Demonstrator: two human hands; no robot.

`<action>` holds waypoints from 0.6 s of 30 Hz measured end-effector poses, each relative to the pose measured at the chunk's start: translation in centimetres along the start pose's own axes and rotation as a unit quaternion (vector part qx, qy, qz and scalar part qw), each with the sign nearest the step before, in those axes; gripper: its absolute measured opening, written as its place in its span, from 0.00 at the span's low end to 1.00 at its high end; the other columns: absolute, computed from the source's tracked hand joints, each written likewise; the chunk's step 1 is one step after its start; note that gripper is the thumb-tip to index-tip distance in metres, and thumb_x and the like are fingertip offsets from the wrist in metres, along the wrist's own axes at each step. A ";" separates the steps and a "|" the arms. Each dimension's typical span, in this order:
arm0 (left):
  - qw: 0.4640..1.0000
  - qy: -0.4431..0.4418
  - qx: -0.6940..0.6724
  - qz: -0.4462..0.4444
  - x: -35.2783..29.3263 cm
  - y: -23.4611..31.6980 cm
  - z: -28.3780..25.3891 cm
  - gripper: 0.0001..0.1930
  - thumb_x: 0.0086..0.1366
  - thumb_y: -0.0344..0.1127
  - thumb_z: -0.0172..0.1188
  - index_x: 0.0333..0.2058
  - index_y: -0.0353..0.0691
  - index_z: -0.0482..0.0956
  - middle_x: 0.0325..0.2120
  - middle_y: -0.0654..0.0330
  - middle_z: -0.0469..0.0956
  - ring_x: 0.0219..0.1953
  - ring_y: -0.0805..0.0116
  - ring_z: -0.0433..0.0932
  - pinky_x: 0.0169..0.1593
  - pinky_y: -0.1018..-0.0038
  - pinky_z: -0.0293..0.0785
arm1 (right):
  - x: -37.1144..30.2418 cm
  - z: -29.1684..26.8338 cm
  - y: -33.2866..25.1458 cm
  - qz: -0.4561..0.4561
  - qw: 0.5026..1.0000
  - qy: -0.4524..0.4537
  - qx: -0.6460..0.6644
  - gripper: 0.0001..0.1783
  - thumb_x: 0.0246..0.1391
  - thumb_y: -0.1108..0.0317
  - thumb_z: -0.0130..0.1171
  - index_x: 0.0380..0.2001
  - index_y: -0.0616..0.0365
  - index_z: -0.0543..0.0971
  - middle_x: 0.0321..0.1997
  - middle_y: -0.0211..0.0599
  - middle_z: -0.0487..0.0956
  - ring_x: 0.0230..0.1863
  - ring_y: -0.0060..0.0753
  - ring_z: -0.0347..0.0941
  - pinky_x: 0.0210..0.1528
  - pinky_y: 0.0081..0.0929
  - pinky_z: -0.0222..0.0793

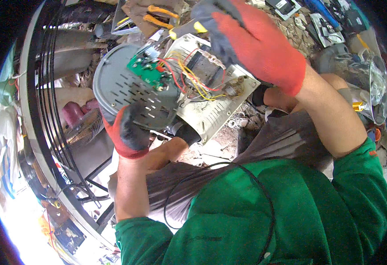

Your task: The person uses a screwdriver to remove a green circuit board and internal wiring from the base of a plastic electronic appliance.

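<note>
My left hand point(129, 128), in a red and black glove, is closed around the lower edge of a round grey slotted cover point(114, 79), thumb on top. A green circuit board point(147, 73) with small components lies over the upper part of the cover. Red and yellow wires point(186, 73) run from it to an open off-white slotted housing point(206, 115). Inside the housing sits a dark block point(204, 68). My right hand point(251, 42), gloved the same way, is closed on a screwdriver point(186, 30) with a grey and yellow handle. The screwdriver points left toward the board; its tip is unclear.
Orange-handled pliers point(158, 17) lie beyond the cover, beside a box of tools point(125, 26). Black rods and a metal frame point(47, 110) run along the left. A clear plastic container point(372, 88) stands at right. Scraps litter the ground. A black cable point(270, 207) loops across my lap.
</note>
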State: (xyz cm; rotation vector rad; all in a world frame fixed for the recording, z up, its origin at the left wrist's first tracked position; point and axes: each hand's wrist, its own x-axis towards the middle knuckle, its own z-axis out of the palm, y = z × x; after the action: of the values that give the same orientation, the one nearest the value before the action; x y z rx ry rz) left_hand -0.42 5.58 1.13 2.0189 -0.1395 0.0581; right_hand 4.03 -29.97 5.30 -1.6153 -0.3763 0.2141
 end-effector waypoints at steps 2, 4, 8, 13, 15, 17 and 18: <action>0.998 -0.016 0.054 0.018 0.3 0.7 0.3 0.10 0.58 0.31 0.56 0.32 0.29 0.81 0.34 0.50 0.81 0.40 0.58 0.80 0.45 0.63 0.78 | -1.0 -0.5 -1.3 0.085 0.995 -0.053 0.026 0.10 0.62 0.69 0.49 0.46 0.57 0.68 0.30 0.38 0.74 0.36 0.26 0.71 0.37 0.29 0.67; 0.985 0.032 -0.140 -0.095 0.5 1.3 0.9 0.12 0.59 0.34 0.54 0.32 0.30 0.81 0.34 0.51 0.81 0.39 0.58 0.80 0.46 0.63 0.77 | -1.1 0.4 0.1 -0.033 0.999 0.004 0.012 0.09 0.61 0.69 0.50 0.44 0.56 0.68 0.26 0.36 0.72 0.33 0.27 0.70 0.36 0.29 0.67; 0.964 0.070 -0.216 -0.139 0.9 1.7 1.7 0.13 0.60 0.36 0.54 0.32 0.30 0.81 0.34 0.52 0.81 0.39 0.58 0.80 0.47 0.63 0.76 | -0.2 1.4 3.2 -0.234 0.957 0.102 -0.140 0.10 0.58 0.70 0.52 0.43 0.55 0.69 0.23 0.36 0.71 0.28 0.33 0.69 0.35 0.32 0.67; 0.962 0.075 -0.223 -0.139 0.7 1.1 1.4 0.13 0.61 0.35 0.52 0.35 0.30 0.80 0.35 0.51 0.81 0.39 0.59 0.80 0.46 0.63 0.77 | -1.0 2.2 2.4 -0.080 0.990 0.107 -0.044 0.10 0.58 0.69 0.53 0.43 0.57 0.69 0.23 0.40 0.71 0.24 0.45 0.71 0.29 0.36 0.68; 0.980 0.073 -0.148 -0.108 0.6 1.0 1.6 0.14 0.63 0.35 0.51 0.37 0.30 0.80 0.36 0.51 0.81 0.39 0.59 0.80 0.46 0.63 0.78 | -1.3 1.4 1.9 -0.035 0.978 0.124 -0.164 0.12 0.57 0.70 0.53 0.44 0.59 0.69 0.27 0.43 0.73 0.24 0.48 0.72 0.28 0.38 0.68; 0.998 0.043 0.027 0.021 0.6 0.3 0.9 0.13 0.62 0.33 0.51 0.38 0.30 0.79 0.36 0.52 0.81 0.39 0.59 0.80 0.46 0.62 0.78 | -0.9 0.5 1.8 -0.021 0.975 0.100 -0.195 0.14 0.57 0.70 0.53 0.45 0.60 0.69 0.30 0.47 0.75 0.25 0.51 0.73 0.29 0.39 0.69; 0.999 0.046 0.004 0.012 0.5 0.1 0.7 0.12 0.62 0.32 0.52 0.38 0.30 0.79 0.37 0.52 0.80 0.39 0.60 0.80 0.46 0.62 0.78 | -0.7 1.0 1.5 -0.059 0.972 0.138 -0.182 0.14 0.57 0.69 0.53 0.46 0.61 0.68 0.30 0.48 0.75 0.25 0.52 0.73 0.29 0.40 0.69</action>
State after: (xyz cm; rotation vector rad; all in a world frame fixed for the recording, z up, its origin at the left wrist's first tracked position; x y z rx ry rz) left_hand 0.03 4.90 0.99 2.0184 -0.1055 0.1661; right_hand 3.18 -29.42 3.64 -1.9452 -0.3051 -0.1808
